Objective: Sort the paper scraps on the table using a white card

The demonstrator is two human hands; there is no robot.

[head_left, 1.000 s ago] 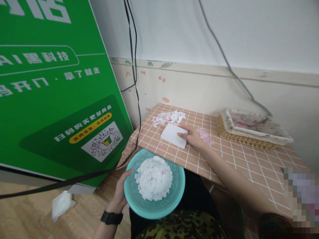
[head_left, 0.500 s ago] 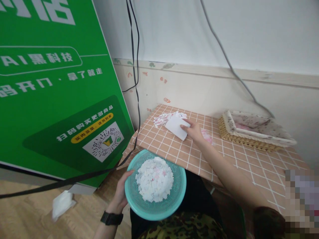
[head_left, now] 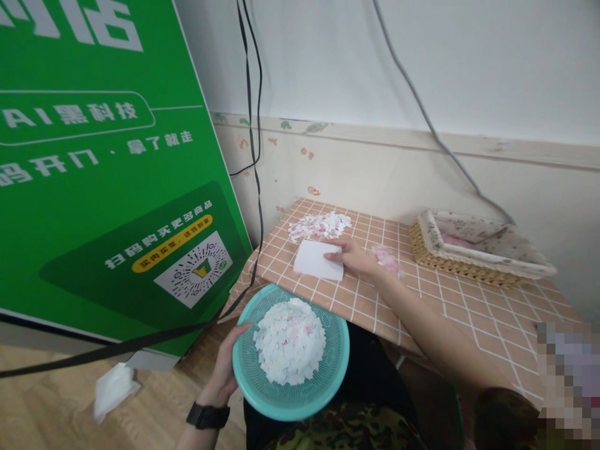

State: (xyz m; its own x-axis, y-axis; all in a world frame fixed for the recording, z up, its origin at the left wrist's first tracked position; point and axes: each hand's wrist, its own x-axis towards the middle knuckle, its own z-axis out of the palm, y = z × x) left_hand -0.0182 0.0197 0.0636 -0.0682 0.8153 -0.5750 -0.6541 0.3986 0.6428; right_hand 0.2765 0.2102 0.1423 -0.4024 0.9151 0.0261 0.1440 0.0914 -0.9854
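Note:
My left hand point(head_left: 230, 357) grips the rim of a turquoise plastic colander point(head_left: 335, 375) below the table's front edge. White paper scraps point(head_left: 289, 340), a few of them pink, are heaped inside it. Over the table, my right hand point(head_left: 354, 256) pinches the right end of a white card point(head_left: 315, 260), which lies low over the checked cloth. Behind the card is a loose pile of white and pink paper scraps point(head_left: 323, 225). A smaller patch of pink scraps point(head_left: 387, 259) lies just right of my right hand.
The brown checked tablecloth point(head_left: 450, 306) covers the table against the wall. A cloth-lined wicker basket point(head_left: 473, 269) sits at the right rear. Dark cables point(head_left: 259, 187) hang in front of the table's left corner, beside a green panel point(head_left: 117, 219). A white plastic bag point(head_left: 115, 389) lies on the floor.
My right hand has drawn the white card left and toward me, turning it and uncovering more of the scrap pile. My left hand and the colander have barely moved.

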